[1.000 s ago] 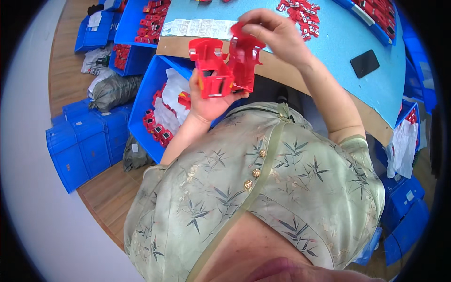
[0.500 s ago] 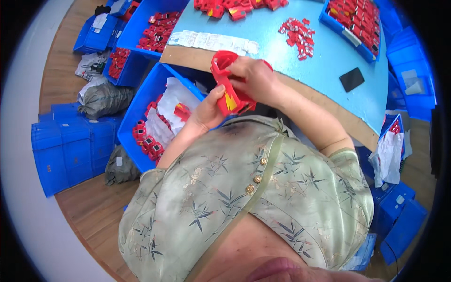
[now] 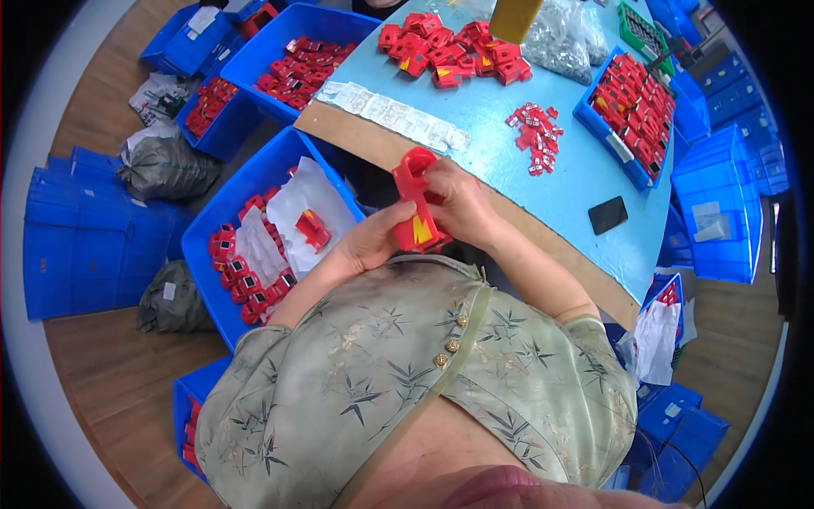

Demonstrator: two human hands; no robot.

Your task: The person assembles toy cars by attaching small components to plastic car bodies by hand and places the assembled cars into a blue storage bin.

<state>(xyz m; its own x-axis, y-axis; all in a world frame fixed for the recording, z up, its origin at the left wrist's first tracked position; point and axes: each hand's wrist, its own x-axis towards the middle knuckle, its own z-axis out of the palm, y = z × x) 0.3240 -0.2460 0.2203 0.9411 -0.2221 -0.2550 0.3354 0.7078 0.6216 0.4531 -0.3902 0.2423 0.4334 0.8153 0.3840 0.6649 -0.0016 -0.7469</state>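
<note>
Between my hands, in front of my chest, is a red plastic casing [image 3: 415,222] with a yellow lightning mark and a ring-shaped upper end. My left hand [image 3: 373,240] is closed around its lower left side, thumb across the front. My right hand [image 3: 462,199] grips its upper right side with curled fingers; the fingertips are partly hidden behind the casing. Just left of my left forearm stands a blue bin [image 3: 199,246] of red casings, where white paper [image 3: 326,199] carries one loose red casing [image 3: 313,230].
Ahead is a light-blue table [image 3: 492,161] with a pile of red casings [image 3: 449,51], small red parts [image 3: 536,136], a phone [image 3: 608,215], a paper strip [image 3: 394,114] and a bag of small parts [image 3: 560,47]. A full blue tray [image 3: 619,148] sits at right. Blue crates [image 3: 102,246] and sacks [image 3: 170,174] line the left.
My right hand has shifted from across the casing's upper part to its right side. The casing stands more upright. The view has tilted, showing more of the table's far side.
</note>
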